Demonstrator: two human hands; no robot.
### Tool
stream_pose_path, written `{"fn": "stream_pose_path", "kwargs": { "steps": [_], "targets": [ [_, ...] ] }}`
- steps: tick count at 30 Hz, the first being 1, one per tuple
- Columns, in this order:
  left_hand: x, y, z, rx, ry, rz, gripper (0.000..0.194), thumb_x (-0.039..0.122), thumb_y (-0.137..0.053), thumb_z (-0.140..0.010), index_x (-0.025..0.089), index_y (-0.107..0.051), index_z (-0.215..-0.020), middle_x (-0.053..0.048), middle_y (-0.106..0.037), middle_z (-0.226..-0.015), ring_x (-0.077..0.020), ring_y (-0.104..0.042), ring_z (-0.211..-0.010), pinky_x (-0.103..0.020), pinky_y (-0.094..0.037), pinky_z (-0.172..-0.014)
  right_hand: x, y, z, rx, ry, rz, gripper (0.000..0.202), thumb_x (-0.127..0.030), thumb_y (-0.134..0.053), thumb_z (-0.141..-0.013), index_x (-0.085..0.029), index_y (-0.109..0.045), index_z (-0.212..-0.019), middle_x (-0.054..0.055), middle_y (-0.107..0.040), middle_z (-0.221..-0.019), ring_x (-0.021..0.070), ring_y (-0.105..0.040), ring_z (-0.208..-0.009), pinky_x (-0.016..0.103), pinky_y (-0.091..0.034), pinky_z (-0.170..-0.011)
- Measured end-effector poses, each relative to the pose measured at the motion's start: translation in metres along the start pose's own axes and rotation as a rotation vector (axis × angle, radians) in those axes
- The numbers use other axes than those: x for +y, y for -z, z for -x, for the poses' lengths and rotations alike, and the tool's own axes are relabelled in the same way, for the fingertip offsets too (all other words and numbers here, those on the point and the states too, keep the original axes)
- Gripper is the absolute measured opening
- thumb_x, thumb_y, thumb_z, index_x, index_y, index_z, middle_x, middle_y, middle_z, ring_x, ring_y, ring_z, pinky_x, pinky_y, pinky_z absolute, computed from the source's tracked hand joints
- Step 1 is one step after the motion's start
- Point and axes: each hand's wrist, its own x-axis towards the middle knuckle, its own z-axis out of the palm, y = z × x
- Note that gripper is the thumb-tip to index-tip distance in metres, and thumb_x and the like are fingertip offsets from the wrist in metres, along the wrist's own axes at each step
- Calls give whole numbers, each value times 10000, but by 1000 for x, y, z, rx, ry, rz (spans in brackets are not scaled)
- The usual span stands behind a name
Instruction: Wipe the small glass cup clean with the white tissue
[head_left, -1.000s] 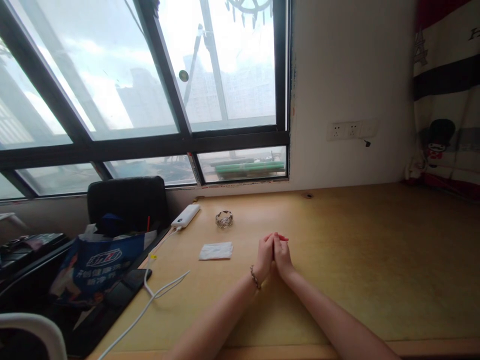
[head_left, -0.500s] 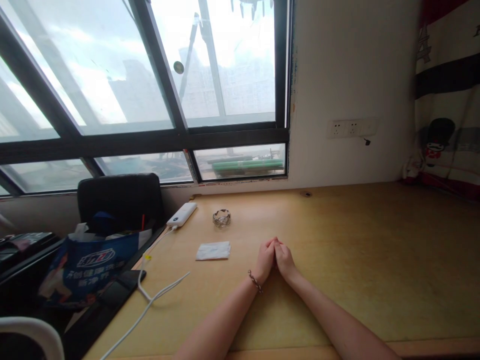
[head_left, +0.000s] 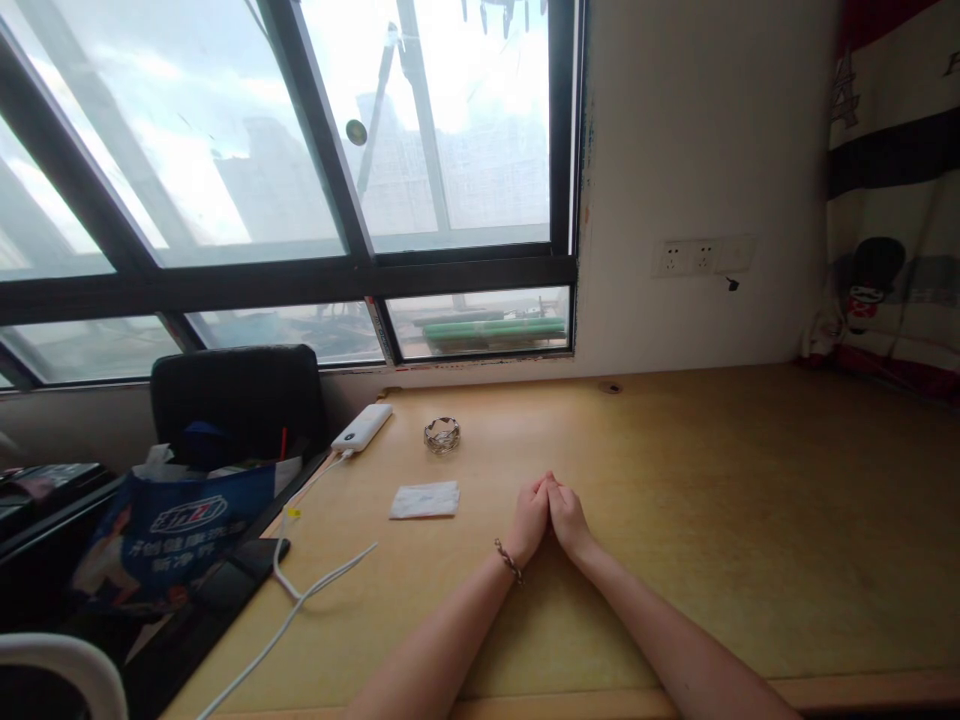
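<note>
My left hand [head_left: 532, 515] and my right hand [head_left: 568, 515] rest together on the wooden table [head_left: 720, 520]. Their fingers are closed and pressed against each other, and no object shows between them. The palms and inner fingers are hidden from this angle. A braided bracelet [head_left: 508, 562] circles my left wrist. To the left of my hands lies a flat, folded white tissue-like piece [head_left: 424, 500], apart from them. Beyond it stands an openwork silver-coloured band [head_left: 442, 435], shaped like a bangle or small crown.
A white power bank [head_left: 363, 428] with a white cable [head_left: 289, 620] lies along the table's left edge. Past that edge are a black chair [head_left: 236, 395] and a blue bag [head_left: 187, 530]. Behind the table are a window and a wall socket [head_left: 703, 258]; a curtain [head_left: 885, 200] hangs at right.
The view has shifted very slightly. Both hands stay pressed together in the same spot, and the things on the table have not moved.
</note>
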Motion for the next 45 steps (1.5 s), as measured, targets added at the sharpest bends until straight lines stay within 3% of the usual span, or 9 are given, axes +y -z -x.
{"fn": "stream_pose_path", "kwargs": {
  "steps": [6,11,16,20,24,27,33,40,45],
  "targets": [
    [-1,1,1,14,-18,-85,348,387,-354,-779,132,-493,-587,-10,-485,-547,-117,-418,-540,-226,-345,-531,-2,2,0,6,-2,53,583,-550,-247,-821,-123,-632,-723,101,-648,-707,194,-582,-623,247,-415,-517],
    [4,6,3,91,-127,-413,327,334,-323,-814,155,-517,-621,-29,-533,-609,-138,-468,-593,-247,-372,-600,0,7,-4,-13,102,192,592,-540,-237,-830,-134,-632,-659,91,-647,-673,187,-576,-613,239,-394,-528],
    [20,22,-1,284,-222,-973,242,284,-401,-782,171,-574,-907,-111,-534,-1055,-257,-397,-1069,-448,-252,-922,-3,14,-7,-41,144,315,584,-519,-251,-840,-159,-560,-501,17,-528,-426,125,-488,-416,214,-338,-472],
    [15,46,-11,544,-16,-1285,443,365,-445,-750,146,-468,-1135,-166,-284,-1320,-380,-79,-1236,-628,-83,-902,-6,18,-8,-17,158,344,557,-502,-278,-841,-167,-509,-461,-3,-486,-394,107,-473,-396,206,-328,-477],
    [-3,63,-21,622,220,-1298,600,405,-469,-722,92,-367,-1222,-229,-149,-1356,-451,-52,-1217,-676,-117,-842,-5,19,-9,-8,170,351,548,-497,-279,-840,-169,-497,-459,1,-493,-403,109,-477,-405,207,-330,-480],
    [-8,62,-22,549,115,-1248,591,378,-470,-731,75,-345,-1224,-244,-183,-1335,-416,-151,-1212,-616,-187,-882,-2,20,-11,11,163,342,533,-491,-283,-834,-169,-497,-468,6,-498,-409,112,-485,-411,209,-341,-481],
    [0,34,-9,119,-325,-928,404,201,-454,-751,144,-385,-1145,-118,-448,-1108,-193,-466,-1010,-330,-385,-856,17,25,-26,141,28,265,332,-396,-328,-814,-167,-509,-656,14,-572,-562,113,-519,-431,204,-370,-437],
    [1,31,-4,-60,-323,-1068,103,174,-444,-765,158,-540,-799,-74,-527,-942,-164,-506,-857,-269,-400,-743,35,24,-33,210,-51,307,155,-263,-393,-763,-156,-505,-770,45,-607,-723,140,-565,-554,228,-409,-489],
    [5,34,-5,-84,-284,-1134,209,202,-402,-811,163,-580,-711,-65,-565,-782,-157,-507,-745,-270,-373,-686,21,29,-28,202,126,538,153,-165,-431,-708,-148,-562,-786,96,-596,-837,194,-547,-790,289,-407,-731]
  ]
}}
